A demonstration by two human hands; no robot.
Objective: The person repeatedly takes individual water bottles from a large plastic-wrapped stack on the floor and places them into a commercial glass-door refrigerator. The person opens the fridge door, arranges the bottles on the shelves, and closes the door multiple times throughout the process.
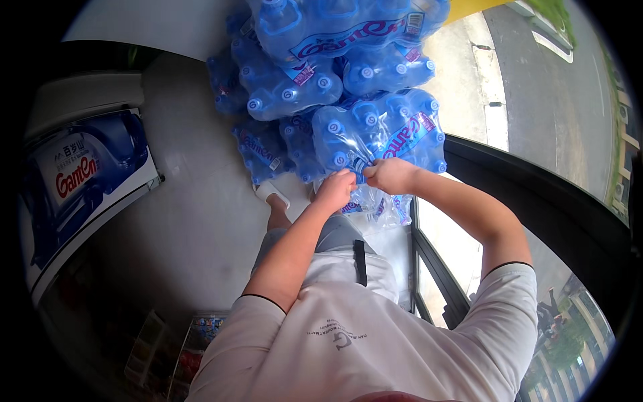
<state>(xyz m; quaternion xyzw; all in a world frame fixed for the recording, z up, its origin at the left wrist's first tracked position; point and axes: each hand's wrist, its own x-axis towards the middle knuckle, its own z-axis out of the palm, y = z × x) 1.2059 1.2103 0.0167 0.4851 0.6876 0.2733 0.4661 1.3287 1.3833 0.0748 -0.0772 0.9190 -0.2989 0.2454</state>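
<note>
In front of me a shrink-wrapped pack of blue Ganten water bottles lies on the stack, its several caps turned towards me. Its clear plastic wrap is pulled into creases that run to my hands at the near edge. My right hand is closed on a pinched fold of this wrap. Close beside it on the left, my left hand has its fingers curled at the same edge, gripping the wrap; its fingertips are partly hidden. Below my hands hangs crumpled clear plastic with printed labels.
More wrapped packs are piled behind and left, with a large-bottle pack on top. A black-framed glass panel runs along the right. A Ganten-printed display unit stands left across the grey floor. Lower left are goods on a rack.
</note>
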